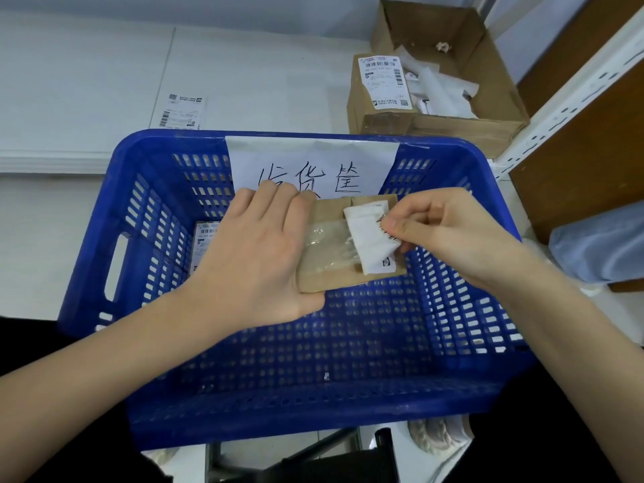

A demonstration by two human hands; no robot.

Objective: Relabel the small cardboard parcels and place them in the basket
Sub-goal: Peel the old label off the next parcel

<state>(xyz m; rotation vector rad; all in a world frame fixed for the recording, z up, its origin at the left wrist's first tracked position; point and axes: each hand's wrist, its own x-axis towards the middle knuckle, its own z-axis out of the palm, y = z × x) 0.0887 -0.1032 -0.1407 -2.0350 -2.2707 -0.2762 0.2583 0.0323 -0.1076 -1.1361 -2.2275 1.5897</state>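
Single view, head-worn, wide-angle. Looks forward and steeply down from above, close over basket (271,395), which fills middle of frame. Both forearms enter from bottom corners; left hand (254,259) and right hand (442,235) near centre. Far edge takes in white tabletop (87,81) and open box (453,74), top right. Edges bow. No second view to overlap.
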